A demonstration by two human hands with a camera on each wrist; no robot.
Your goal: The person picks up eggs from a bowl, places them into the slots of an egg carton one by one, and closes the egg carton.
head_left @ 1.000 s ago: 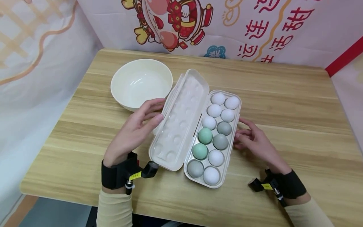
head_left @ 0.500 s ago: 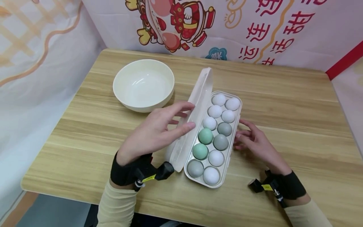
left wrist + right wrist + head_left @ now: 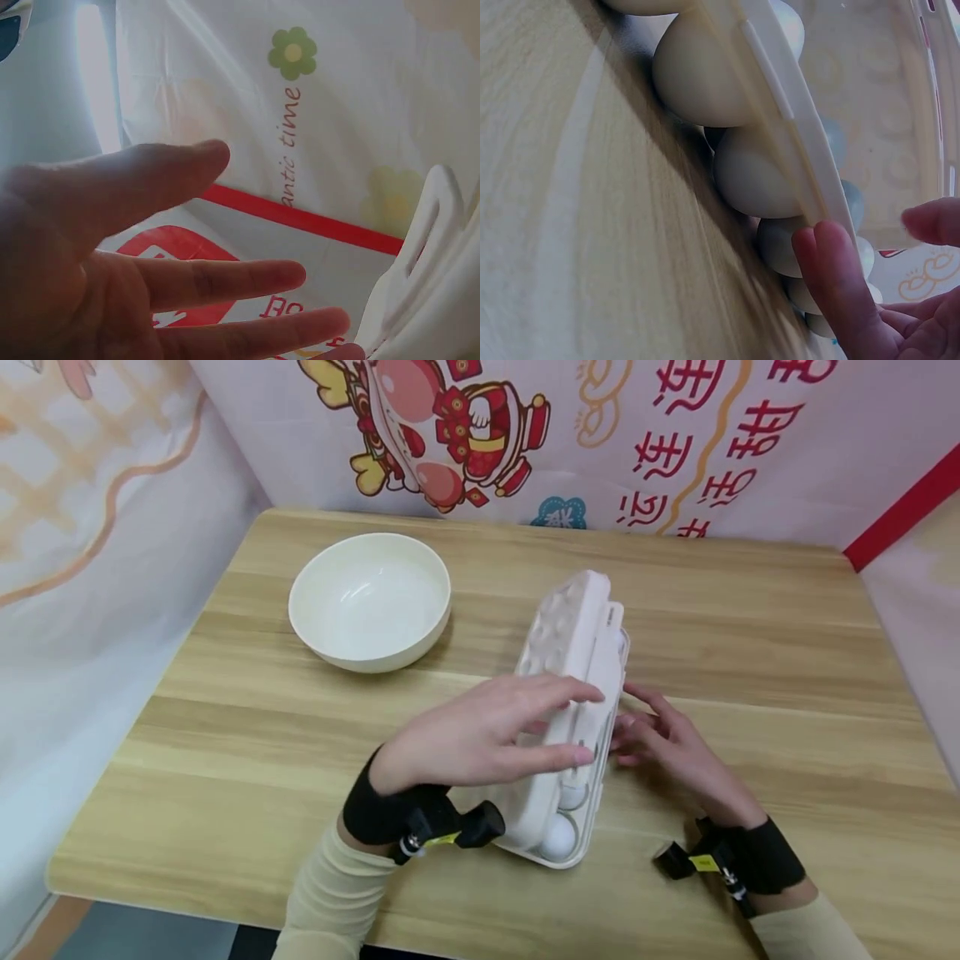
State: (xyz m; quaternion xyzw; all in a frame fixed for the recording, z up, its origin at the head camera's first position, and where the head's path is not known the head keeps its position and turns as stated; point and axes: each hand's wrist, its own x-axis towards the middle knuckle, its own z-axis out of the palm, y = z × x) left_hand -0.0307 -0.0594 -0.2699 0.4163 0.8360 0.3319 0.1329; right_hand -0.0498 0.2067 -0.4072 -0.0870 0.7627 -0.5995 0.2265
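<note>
A cream egg carton stands on the wooden table, its bumpy lid (image 3: 558, 631) tilted over the tray (image 3: 821, 154). Two white eggs, one of them an egg (image 3: 558, 837) at the near end, show under the lid's edge; most others are hidden from the head view. My left hand (image 3: 487, 731) reaches over the lid with fingers and thumb extended along its outer side. The left wrist view shows those fingers straight, close to the lid's edge (image 3: 424, 247). At the tray's right side is my right hand (image 3: 667, 747); its fingertips touch the rim, the thumb apart.
Behind and left of the carton stands a cream bowl (image 3: 367, 610). The wooden table (image 3: 750, 635) ends at a printed cloth backdrop (image 3: 570, 435) at the back. Wrist cameras are strapped to both arms.
The lid has swung from lying back on the left, through upright, to leaning over the eggs. My left hand has moved right with it. The right hand stays at the tray's side.
</note>
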